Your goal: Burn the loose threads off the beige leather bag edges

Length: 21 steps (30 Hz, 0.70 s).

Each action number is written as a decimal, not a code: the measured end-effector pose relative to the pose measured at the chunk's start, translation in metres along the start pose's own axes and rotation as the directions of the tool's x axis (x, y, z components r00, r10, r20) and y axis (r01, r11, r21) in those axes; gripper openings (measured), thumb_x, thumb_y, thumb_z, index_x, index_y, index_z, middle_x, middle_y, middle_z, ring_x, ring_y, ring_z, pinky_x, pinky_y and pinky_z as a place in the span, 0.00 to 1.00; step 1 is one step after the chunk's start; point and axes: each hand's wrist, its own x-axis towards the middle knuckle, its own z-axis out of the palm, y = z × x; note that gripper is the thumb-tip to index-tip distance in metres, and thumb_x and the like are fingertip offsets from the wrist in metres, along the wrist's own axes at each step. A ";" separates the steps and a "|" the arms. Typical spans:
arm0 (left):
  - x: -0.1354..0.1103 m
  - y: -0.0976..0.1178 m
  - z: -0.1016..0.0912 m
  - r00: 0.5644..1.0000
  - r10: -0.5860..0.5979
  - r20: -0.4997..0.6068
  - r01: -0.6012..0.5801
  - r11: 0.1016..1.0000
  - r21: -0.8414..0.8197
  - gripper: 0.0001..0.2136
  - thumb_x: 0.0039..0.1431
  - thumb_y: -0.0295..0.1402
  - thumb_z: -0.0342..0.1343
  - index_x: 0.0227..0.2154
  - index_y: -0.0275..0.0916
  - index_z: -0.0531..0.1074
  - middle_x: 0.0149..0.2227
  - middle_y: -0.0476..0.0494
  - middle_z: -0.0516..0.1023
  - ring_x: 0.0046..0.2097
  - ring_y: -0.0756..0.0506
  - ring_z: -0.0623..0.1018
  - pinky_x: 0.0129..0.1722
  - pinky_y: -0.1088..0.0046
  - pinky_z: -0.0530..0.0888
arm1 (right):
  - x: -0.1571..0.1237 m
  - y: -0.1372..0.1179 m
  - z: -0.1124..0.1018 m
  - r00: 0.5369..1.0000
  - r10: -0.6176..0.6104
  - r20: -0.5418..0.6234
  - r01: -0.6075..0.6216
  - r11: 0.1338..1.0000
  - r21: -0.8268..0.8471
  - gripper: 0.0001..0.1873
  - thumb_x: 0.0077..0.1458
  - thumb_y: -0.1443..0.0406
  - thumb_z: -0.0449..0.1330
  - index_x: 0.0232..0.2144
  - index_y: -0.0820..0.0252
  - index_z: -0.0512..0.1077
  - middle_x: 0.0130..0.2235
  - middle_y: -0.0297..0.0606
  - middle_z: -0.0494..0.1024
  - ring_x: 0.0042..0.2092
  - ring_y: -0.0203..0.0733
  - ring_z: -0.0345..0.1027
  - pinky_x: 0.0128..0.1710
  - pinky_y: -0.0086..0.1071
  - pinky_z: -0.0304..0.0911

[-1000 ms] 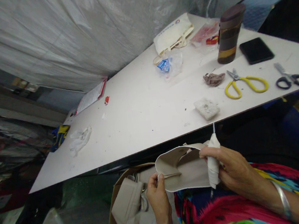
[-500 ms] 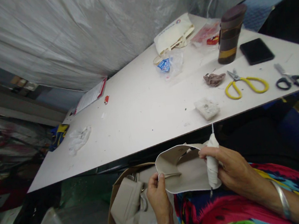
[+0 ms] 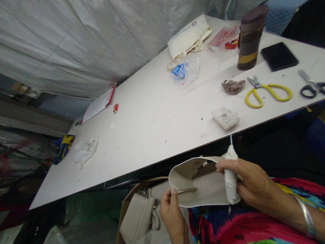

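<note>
Below the table edge, over my lap, I hold a curved beige leather piece point(image 3: 199, 184). My left hand point(image 3: 173, 220) pinches its left rim between thumb and fingers. My right hand point(image 3: 253, 188) is closed round a thin tool wrapped in white cloth point(image 3: 230, 175), its metal tip pointing up toward the table edge; the same hand also presses on the piece's right side. More beige bag parts point(image 3: 141, 222) lie in an open cardboard box under my left hand.
The white table point(image 3: 151, 127) carries yellow-handled scissors point(image 3: 267, 92), black-handled scissors point(image 3: 318, 86), a black phone point(image 3: 278, 56), a brown striped flask point(image 3: 250, 37), a brown rag point(image 3: 233, 86), a white pad point(image 3: 225, 118), a cloth tote point(image 3: 189, 36) and plastic bags point(image 3: 186, 69).
Almost nothing differs. The wrapped tool in my right hand shifted up slightly; both hands keep their grip on the beige piece.
</note>
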 end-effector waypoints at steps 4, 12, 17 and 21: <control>-0.001 -0.004 0.001 1.000 0.014 0.001 -0.014 1.000 -0.025 0.18 0.51 0.44 0.67 0.37 0.34 0.80 0.34 0.43 0.83 0.36 0.42 0.79 0.36 0.70 0.75 | 0.000 0.000 0.001 1.000 0.006 0.007 -0.006 1.000 0.002 0.30 0.53 0.78 0.50 0.54 0.48 0.67 0.43 0.32 0.79 0.43 0.39 0.76 0.51 0.34 0.66; -0.002 -0.002 0.005 0.998 -0.048 -0.029 0.044 0.990 -0.131 0.18 0.47 0.43 0.68 0.36 0.36 0.77 0.31 0.46 0.81 0.32 0.45 0.77 0.32 0.72 0.73 | 0.001 0.000 0.001 1.000 0.003 0.010 -0.003 1.000 0.006 0.28 0.56 0.78 0.50 0.55 0.49 0.66 0.44 0.33 0.80 0.45 0.39 0.76 0.50 0.34 0.67; -0.002 -0.004 0.005 0.998 -0.058 -0.032 0.053 0.989 -0.138 0.18 0.47 0.43 0.69 0.37 0.36 0.77 0.31 0.45 0.82 0.32 0.44 0.78 0.33 0.71 0.74 | 0.003 -0.001 0.000 1.000 -0.009 0.001 0.009 1.000 0.002 0.29 0.54 0.78 0.50 0.54 0.50 0.67 0.43 0.34 0.80 0.44 0.39 0.76 0.46 0.32 0.68; -0.004 -0.006 0.005 0.997 -0.066 -0.048 0.059 0.988 -0.141 0.18 0.48 0.43 0.69 0.37 0.36 0.77 0.31 0.45 0.82 0.32 0.45 0.78 0.33 0.71 0.74 | 0.004 -0.002 -0.001 1.000 -0.007 0.000 0.007 1.000 -0.002 0.28 0.54 0.78 0.51 0.53 0.50 0.68 0.43 0.34 0.80 0.42 0.40 0.77 0.45 0.32 0.70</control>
